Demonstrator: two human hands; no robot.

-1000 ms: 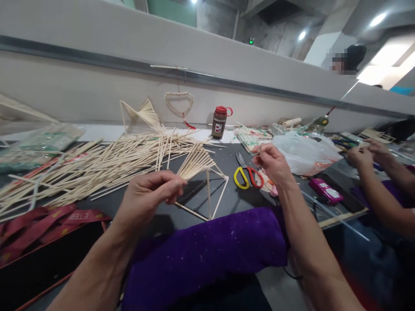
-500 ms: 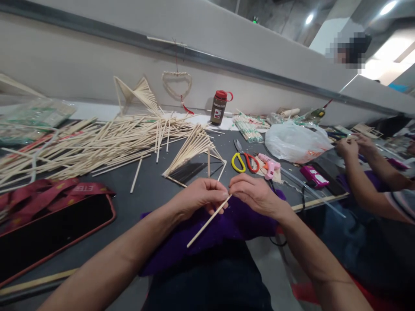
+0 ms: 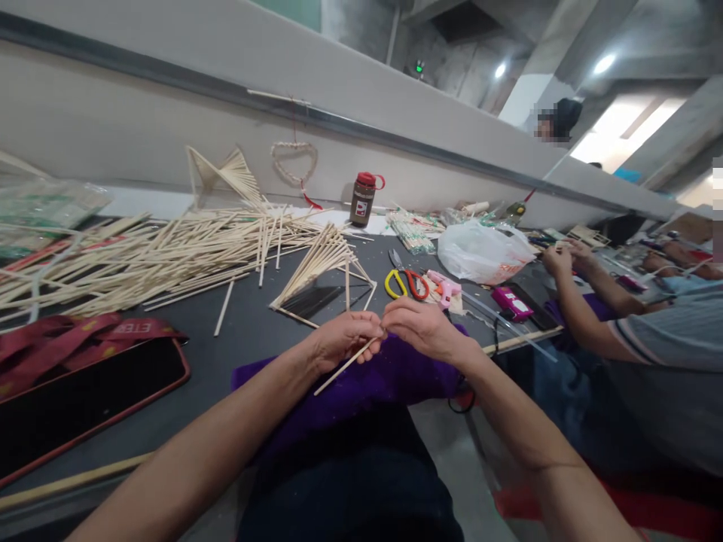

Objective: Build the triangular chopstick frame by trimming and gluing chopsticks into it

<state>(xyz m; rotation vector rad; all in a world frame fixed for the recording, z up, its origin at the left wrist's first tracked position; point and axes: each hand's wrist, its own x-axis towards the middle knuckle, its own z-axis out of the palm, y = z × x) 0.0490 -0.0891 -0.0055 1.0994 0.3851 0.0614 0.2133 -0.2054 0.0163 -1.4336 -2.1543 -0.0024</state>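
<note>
Over a purple cloth [image 3: 421, 374] on my lap, my two hands meet at the upper end of a thin wooden stick [image 3: 339, 372]. My left hand [image 3: 346, 336] is closed with the stick pinched at its fingertips. Fingertips of my right hand [image 3: 421, 327] press together at the same end, and the stick's tip is hidden between the hands. The stick slants down to the left. Just beyond them a fan-shaped stick frame [image 3: 317, 262] stands on the dark table [image 3: 248, 316], with one upright stick [image 3: 347, 286] at its right part.
A heap of loose sticks [image 3: 169, 252] lies left, behind a phone [image 3: 96, 406] and a red lanyard [image 3: 84, 342]. Scissors [image 3: 396, 282], a pink glue gun [image 3: 446, 289], a plastic bag [image 3: 480, 252] and a bottle [image 3: 361, 202] are farther back. A co-worker's hands [image 3: 570, 260] are at right.
My view has swung to the right, showing more of the co-worker. Both hands stay together on the stick, whose lower end now shows a shorter, flatter slant.
</note>
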